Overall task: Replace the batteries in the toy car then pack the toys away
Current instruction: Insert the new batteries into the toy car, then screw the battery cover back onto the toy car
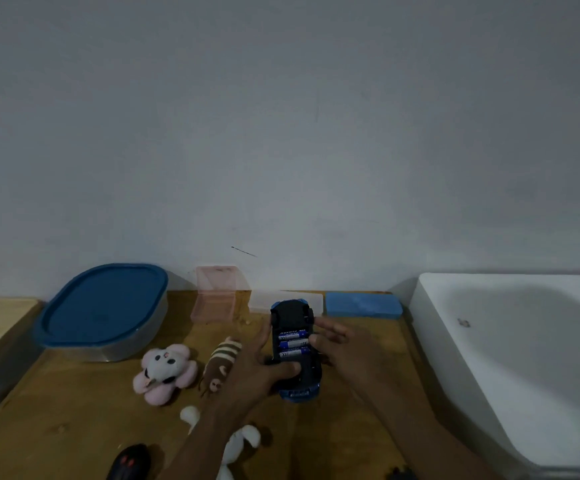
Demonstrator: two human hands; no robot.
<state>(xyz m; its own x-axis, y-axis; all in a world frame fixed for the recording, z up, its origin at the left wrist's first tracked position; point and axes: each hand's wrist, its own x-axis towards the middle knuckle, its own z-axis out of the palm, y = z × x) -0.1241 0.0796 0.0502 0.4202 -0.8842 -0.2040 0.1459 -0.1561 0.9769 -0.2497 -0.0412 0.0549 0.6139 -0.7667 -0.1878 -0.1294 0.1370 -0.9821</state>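
The toy car lies upside down on the wooden table, near the middle, with its nose pointing to the near edge. Its battery bay is uncovered, and three blue batteries lie side by side in it.

The left hand grips the car from the left: the thumb lies across the black underside just on the near side of the batteries, and the fingers run along the car's left side. The right hand comes in from the right with its fingers stretched out rather than curled; one fingertip touches the right end of the batteries. That hand is somewhat blurred.

Left of the car lie a brown striped plush and a pink and white plush. A white plush shows under the left forearm, and a black remote lies at the near edge.

Along the far wall stand a container with a blue lid, a pink clear box, a clear box and a blue box. A white tub fills the right.
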